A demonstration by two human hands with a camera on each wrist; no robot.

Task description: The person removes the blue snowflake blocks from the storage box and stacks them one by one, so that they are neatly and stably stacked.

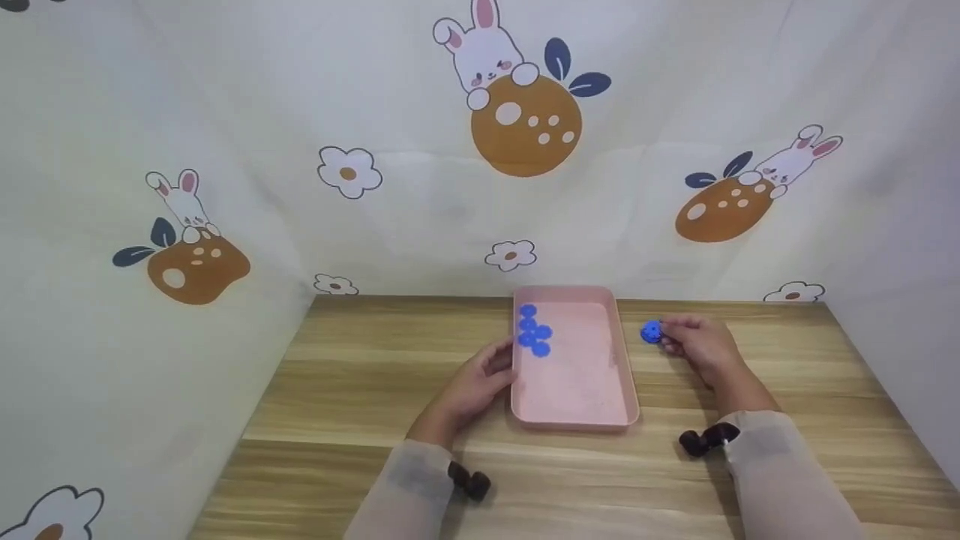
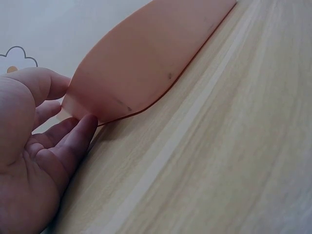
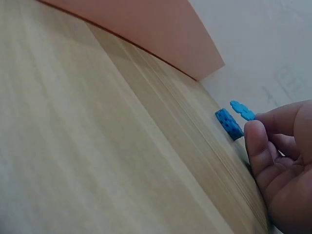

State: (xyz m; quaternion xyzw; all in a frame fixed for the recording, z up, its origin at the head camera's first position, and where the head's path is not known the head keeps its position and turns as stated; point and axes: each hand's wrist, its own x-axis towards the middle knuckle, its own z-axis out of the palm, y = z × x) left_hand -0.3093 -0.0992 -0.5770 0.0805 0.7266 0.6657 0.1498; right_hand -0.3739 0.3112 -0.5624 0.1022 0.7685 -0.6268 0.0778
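Note:
A shallow pink tray (image 1: 577, 427) lies on the wooden table, with several flat blue flower-shaped pieces (image 1: 541, 349) grouped inside near its left wall. My left hand (image 1: 480, 382) touches the outside of that left wall, its fingertips (image 2: 90, 124) against the pink side. To the right of the tray, my right hand (image 1: 701, 345) pinches one blue flower-shaped piece (image 3: 242, 110) between thumb and forefinger. Just below it, a small stack of blue pieces (image 3: 228, 124) sits on the table. From the head view, the pinched piece and the stack overlap.
The wooden table (image 1: 375, 360) meets a pale curtain (image 1: 420, 225) printed with rabbits, oranges and flowers along its back edge. Pale fabric also hangs at both sides. A dark wrist device (image 1: 472, 481) is strapped to each sleeve.

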